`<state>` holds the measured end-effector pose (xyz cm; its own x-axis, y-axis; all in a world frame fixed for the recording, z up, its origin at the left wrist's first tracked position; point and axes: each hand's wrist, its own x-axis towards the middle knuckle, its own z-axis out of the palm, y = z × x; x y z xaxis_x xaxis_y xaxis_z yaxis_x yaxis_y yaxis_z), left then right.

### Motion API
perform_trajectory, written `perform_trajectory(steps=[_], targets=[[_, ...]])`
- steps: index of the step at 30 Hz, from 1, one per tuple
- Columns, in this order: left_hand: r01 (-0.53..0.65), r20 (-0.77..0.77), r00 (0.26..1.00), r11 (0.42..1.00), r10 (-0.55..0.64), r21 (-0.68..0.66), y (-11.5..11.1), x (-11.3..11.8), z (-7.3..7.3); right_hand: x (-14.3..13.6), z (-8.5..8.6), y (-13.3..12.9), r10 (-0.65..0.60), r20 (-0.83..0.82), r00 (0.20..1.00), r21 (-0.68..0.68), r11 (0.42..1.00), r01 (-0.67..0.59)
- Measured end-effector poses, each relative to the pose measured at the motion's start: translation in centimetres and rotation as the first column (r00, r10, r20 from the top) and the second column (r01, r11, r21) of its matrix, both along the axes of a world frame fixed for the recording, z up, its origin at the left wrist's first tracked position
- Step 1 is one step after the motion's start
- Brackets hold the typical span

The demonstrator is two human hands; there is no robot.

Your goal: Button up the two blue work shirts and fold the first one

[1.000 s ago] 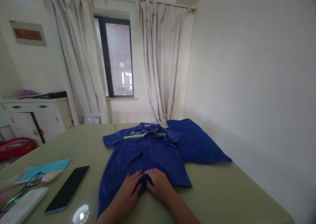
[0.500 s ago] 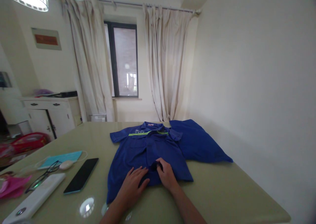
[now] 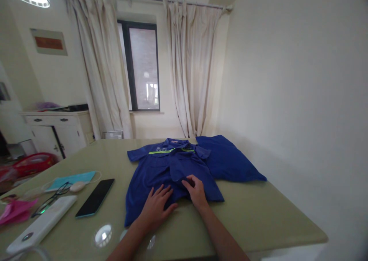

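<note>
At lower centre, the right hand (image 3: 197, 193) has just raised the blue shirt's (image 3: 151, 173) front edge higher in a pinch, parting the front, while the left hand (image 3: 156, 207) presses flat, fingers spread, beside it.

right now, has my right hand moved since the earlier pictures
Yes. Judged against the window, your right hand has shifted forward, closer to it, and a little to the right.

A blue short-sleeved fabric shirt (image 3: 151, 174) with a yellow-green chest stripe and pale lettering lies front up on the green desk (image 3: 258, 217), spread out but wrinkled. Its collar points away, showing a small label inside; the lower front edge is raised in the right hand (image 3: 189, 181), the hem uneven.
</note>
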<state>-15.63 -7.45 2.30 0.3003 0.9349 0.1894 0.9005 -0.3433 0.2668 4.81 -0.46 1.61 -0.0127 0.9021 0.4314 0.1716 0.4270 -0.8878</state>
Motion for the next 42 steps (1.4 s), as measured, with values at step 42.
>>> perform_trajectory(steps=[42], targets=[[0.018,0.748,0.663,0.999,0.026,-0.050,4.0,2.8,-0.1,0.1,0.0,-1.1,0.114,0.178,0.977,0.000,0.993,-0.116]])
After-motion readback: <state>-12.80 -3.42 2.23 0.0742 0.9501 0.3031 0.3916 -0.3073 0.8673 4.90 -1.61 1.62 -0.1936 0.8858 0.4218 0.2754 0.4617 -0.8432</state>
